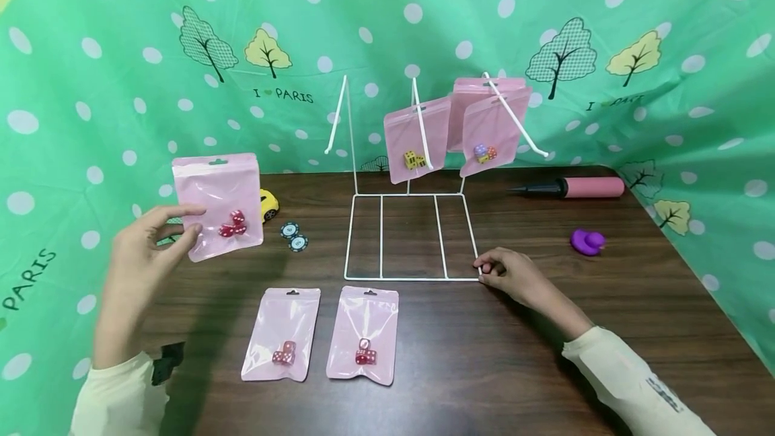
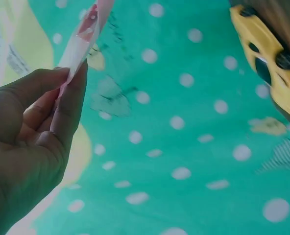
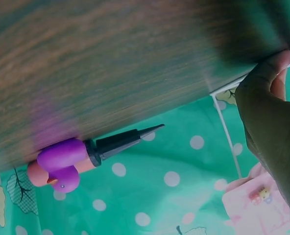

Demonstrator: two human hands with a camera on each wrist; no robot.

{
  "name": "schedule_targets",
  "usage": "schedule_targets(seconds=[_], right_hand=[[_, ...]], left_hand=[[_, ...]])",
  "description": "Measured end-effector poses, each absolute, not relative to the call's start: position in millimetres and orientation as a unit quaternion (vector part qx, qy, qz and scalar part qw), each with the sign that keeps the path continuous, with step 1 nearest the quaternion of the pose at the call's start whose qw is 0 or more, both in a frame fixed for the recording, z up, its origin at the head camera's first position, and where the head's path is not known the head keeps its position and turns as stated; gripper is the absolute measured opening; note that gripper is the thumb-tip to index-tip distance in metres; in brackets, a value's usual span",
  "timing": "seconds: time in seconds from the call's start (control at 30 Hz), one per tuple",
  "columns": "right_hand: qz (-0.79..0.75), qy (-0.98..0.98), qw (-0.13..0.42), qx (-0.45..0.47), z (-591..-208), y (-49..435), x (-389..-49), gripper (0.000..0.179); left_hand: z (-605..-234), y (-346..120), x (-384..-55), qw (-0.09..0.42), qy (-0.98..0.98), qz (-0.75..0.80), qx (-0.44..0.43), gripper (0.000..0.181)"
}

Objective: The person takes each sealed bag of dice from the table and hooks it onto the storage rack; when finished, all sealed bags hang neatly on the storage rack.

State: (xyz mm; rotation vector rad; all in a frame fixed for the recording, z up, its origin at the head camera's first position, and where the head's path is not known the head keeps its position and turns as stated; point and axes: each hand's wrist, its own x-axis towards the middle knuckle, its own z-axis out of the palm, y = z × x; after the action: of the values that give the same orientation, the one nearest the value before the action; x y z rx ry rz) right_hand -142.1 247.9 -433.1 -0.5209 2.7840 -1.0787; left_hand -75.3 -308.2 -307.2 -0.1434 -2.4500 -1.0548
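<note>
Over the brown table (image 1: 454,369), a pink bag (image 1: 214,187) pinched edgewise by the left hand (image 1: 148,241) could be dropped if held too lightly, the rack (image 1: 412,279) being pinched at one corner by the right hand (image 1: 514,276).

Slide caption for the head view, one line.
Left hand pinches a pouch of red dice; right hand grips the white rack.

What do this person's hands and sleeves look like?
The left hand and right hand are gloveless. The pale cream fabric left sleeve has a black patch at its cuff; the matching right sleeve bears a dark marking, too blurred to read.
</note>
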Motion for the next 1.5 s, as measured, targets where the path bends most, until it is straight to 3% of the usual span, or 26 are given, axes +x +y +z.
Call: schedule_targets(seconds=[0.43,0.8,1.5], right_hand=[[-0.354,0.917,0.046,-0.18,-435.5,247.7,-142.1,0.016],[-0.356,0.915,0.043,-0.184,-435.5,246.5,-140.0,0.016],[-0.351,0.916,0.029,-0.192,-435.5,246.6,-138.8,0.016]], left_hand=[[-278.2,-247.9,-49.5,0.262,-0.826,-0.453,-0.211,0.046],[-282.4,-207.3,-64.9,0.268,-0.798,-0.454,-0.294,0.04],[-302.6,-193.1,-97.7,0.217,-0.792,-0.493,-0.287,0.039]])
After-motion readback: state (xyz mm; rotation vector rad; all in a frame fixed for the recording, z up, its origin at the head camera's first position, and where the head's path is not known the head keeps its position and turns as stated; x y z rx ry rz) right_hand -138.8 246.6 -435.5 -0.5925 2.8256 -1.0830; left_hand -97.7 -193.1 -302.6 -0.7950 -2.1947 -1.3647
